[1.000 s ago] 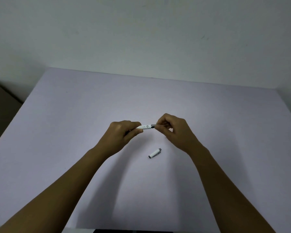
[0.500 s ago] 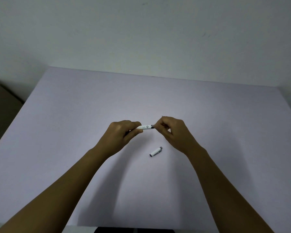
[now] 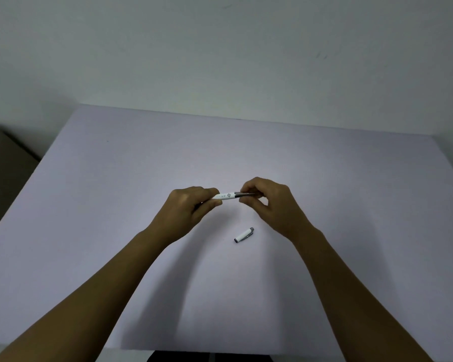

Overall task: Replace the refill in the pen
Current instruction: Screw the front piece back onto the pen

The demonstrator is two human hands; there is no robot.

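A white pen barrel (image 3: 225, 196) with small printed marks is held level above the table, a little past its middle. My left hand (image 3: 191, 209) grips the barrel's left end. The fingertips of my right hand (image 3: 268, 205) pinch the dark metal grip section (image 3: 243, 194) at the barrel's right end. The pen's white cap (image 3: 244, 234) with a grey end lies on the table below and between my hands, apart from both. The pen's tip is hidden inside my right fingers. No loose refill is in sight.
The pale lilac table (image 3: 115, 205) spreads wide under my arms, with a plain wall behind its far edge. A brownish box-like surface (image 3: 3, 163) sits beyond the table's left edge. The near edge runs below my forearms.
The dark metal section now shows longer between the white barrel and my right fingers. My right hand has shifted slightly right. The cap has not moved.
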